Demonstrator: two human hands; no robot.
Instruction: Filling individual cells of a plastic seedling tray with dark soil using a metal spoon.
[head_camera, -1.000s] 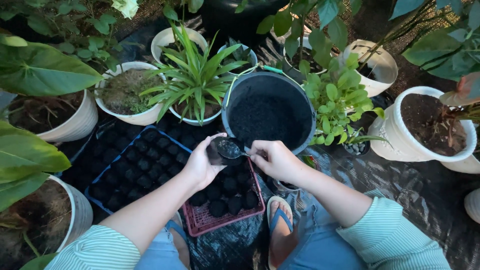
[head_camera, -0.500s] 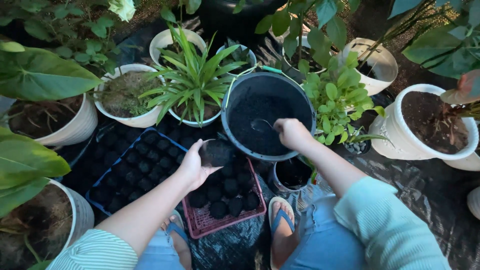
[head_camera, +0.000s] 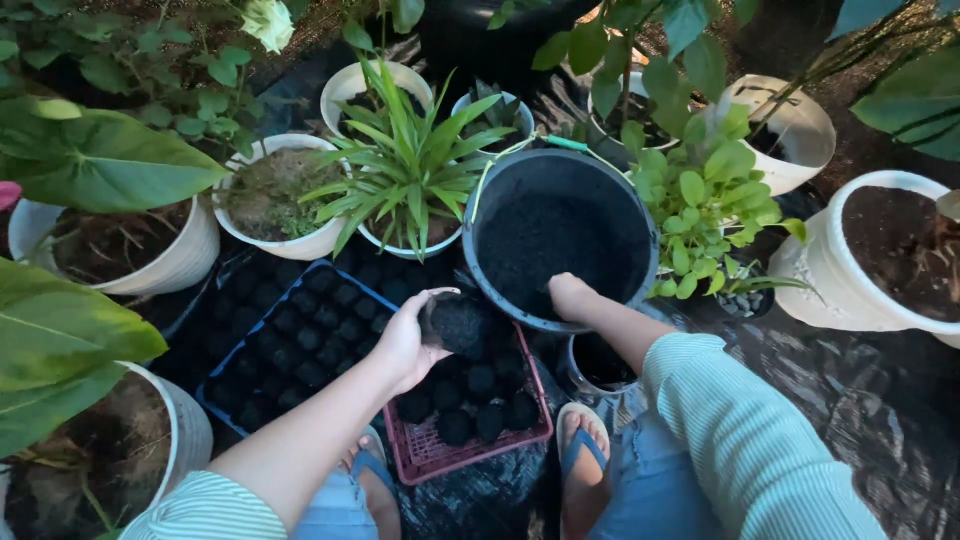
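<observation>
The left hand (head_camera: 405, 345) grips a small black soil-filled planting bag (head_camera: 458, 322), holding it above the far edge of the pink plastic crate (head_camera: 425, 455) of similar bags. The right hand (head_camera: 570, 296) reaches over the near rim of the large black bucket of dark soil (head_camera: 560, 235); its fingers are hidden, so I cannot tell its grip.

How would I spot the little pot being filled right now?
Find the big black bucket of dark soil in the middle. Just below its left rim, the left hand holds a small black pot above the pink tray. It alone is lifted and tilted; the others sit in rows.
</observation>
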